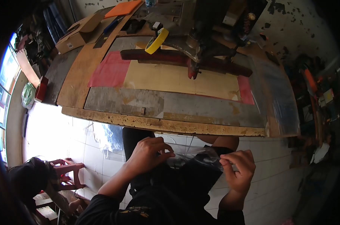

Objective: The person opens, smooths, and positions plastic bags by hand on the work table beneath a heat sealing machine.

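A clear plastic sheet or bag [194,153] is stretched between my two hands, above my lap and below the front edge of the worktable [158,122]. My left hand [150,153] pinches its left end between thumb and fingers. At the right end, my right hand [240,168] grips the plastic with thumb and forefinger, the other fingers curled. Dark clothing shows through the plastic, and its exact shape is hard to make out.
A clamp-like machine with a dark red bar [158,56] stands on the table, a yellow tape roll [156,41] beside it. Cardboard box [80,33] at back left. Another person [31,183] sits lower left near a red stool [68,172].
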Tool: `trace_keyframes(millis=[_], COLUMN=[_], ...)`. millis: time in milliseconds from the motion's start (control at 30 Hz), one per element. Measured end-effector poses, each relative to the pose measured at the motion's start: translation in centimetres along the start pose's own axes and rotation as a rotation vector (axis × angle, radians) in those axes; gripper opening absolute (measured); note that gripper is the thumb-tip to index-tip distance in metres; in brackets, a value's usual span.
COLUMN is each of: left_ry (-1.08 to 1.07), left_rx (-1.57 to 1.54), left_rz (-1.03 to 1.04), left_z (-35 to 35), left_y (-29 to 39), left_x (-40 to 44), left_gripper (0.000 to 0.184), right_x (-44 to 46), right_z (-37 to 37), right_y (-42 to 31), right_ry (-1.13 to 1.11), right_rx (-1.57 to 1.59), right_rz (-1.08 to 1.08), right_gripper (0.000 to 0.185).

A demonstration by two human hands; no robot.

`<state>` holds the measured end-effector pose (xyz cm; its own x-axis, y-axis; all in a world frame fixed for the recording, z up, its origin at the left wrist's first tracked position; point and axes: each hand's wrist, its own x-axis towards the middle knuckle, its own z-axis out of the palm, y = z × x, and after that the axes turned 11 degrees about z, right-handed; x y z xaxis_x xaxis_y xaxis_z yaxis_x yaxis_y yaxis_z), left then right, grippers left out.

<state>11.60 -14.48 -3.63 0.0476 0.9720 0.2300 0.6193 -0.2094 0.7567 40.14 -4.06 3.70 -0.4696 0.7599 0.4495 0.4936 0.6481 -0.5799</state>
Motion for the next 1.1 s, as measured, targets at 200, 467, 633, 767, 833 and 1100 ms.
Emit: trace_keyframes(millis=[200, 467, 633, 767, 833, 1100], left_ry=[0.194, -0.083, -0.022, -0.026, -0.06, -0.026], left_rx=[0.279, -0.009, 0.042, 0.035, 0.04, -0.027], left_rz=[0.167, 0.259, 0.279, 0.254, 0.223, 0.266], left_z=[-3.4, -1.0, 3.1, 4.2, 3.9, -0.4], left_y=[1.2, 1.8, 0.0, -0.5, -0.6, -1.5], left_x=[-0.5, 0.9, 1.7, 2.1, 2.1, 1.6], left_gripper=[0.02, 0.048, 0.052, 0.042, 0.039, 0.014], right_x=[0.0, 1.8, 2.4, 2.2, 2.2, 2.9], right_z=[-0.5, -0.6, -0.7, -0.7, -1.0, -1.8], right_y=[1.2, 0.5, 0.8, 1.1, 1.1, 1.6], right_ry=[0.008, -0.022, -0.088, -0.118, -0.108, -0.123], right_rx=[-0.05, 0.024, 0.133, 0.18, 0.154, 0.162], right_rz=[0.06, 0.002, 0.123, 0.18, 0.218, 0.357], right_gripper=[0.009, 0.011, 0.011, 0.009, 0.006, 0.011])
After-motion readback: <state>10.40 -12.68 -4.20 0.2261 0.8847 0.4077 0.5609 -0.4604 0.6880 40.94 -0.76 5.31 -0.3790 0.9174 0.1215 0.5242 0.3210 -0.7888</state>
